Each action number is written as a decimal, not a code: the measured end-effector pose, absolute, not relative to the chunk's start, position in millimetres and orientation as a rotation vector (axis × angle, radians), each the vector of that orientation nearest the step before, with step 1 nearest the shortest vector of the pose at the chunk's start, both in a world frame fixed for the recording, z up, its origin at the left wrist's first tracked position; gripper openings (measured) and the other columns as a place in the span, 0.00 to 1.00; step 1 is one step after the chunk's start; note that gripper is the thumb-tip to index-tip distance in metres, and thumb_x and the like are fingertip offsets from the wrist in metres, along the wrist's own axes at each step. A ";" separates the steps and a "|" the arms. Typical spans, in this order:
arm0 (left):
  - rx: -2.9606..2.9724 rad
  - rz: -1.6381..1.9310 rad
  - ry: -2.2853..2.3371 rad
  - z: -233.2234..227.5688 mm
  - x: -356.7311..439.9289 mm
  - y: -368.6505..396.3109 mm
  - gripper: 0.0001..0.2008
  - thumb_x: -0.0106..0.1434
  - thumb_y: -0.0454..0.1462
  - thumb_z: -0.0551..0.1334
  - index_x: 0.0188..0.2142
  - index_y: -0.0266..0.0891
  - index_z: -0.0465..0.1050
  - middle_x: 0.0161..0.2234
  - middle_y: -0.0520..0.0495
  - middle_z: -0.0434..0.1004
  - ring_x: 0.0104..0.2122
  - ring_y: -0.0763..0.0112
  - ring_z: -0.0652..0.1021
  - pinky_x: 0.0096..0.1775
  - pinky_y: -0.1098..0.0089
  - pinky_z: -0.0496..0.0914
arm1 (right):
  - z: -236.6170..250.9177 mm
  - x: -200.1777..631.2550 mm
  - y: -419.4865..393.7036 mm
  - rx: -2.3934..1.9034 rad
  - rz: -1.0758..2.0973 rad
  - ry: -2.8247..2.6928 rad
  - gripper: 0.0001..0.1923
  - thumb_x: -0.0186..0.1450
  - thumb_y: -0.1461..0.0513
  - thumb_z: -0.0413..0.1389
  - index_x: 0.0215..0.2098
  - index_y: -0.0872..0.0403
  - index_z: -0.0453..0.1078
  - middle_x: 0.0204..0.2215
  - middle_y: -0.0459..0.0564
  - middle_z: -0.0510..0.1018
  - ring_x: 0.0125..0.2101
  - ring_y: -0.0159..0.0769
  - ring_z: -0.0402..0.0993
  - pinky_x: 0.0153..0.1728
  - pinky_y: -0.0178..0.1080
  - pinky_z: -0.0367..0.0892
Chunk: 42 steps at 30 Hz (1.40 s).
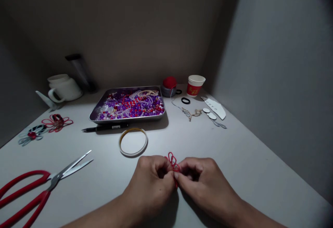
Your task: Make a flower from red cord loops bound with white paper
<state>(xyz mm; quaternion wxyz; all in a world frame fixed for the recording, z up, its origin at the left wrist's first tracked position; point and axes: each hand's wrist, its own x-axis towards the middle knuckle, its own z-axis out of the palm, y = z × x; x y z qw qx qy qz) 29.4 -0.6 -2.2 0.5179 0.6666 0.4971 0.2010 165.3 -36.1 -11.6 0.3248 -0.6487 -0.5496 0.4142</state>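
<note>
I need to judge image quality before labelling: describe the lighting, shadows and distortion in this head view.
Head view: a pool of light falls on the white table, while walls and corners go dark; the bead tray casts a shadow toward the camera; left hand and right hand, pinching the red cord, are dim but sharp; wide-angle stretching shows at the red scissors.

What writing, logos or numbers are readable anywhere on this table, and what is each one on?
No text here reads clearly.
Paper cup: a gold mark on its red band, too blurred to read.
White card strip: a short row of small dark characters, too small to read.
Black pen: a pale label patch, nothing legible.
The red cord pinched between the left hand and right hand, the bead tray and the scissors show no writing.
</note>
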 end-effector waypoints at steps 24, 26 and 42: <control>1.529 0.473 1.134 -1.0 28.4 3.0 0.08 0.50 0.30 0.54 0.18 0.34 0.67 0.17 0.52 0.66 0.19 0.77 0.63 0.22 0.76 0.56 | -6.3 164.5 -33.5 -1.719 1.145 -1.396 0.07 0.52 0.64 0.53 0.22 0.57 0.72 0.14 0.43 0.66 0.17 0.28 0.59 0.17 0.30 0.54; 1.529 0.469 1.136 -1.5 28.0 3.1 0.08 0.50 0.30 0.54 0.17 0.35 0.66 0.16 0.52 0.65 0.19 0.77 0.62 0.21 0.76 0.56 | -6.1 164.2 -33.2 -1.719 1.125 -1.423 0.07 0.52 0.65 0.52 0.21 0.57 0.71 0.14 0.42 0.65 0.17 0.27 0.58 0.17 0.30 0.53; 1.511 0.423 1.144 -0.7 27.3 7.6 0.07 0.49 0.31 0.54 0.17 0.35 0.65 0.14 0.54 0.64 0.15 0.79 0.62 0.19 0.76 0.56 | -9.2 164.0 -33.9 -1.728 1.115 -1.424 0.07 0.52 0.65 0.51 0.19 0.56 0.69 0.13 0.41 0.63 0.16 0.27 0.56 0.16 0.30 0.52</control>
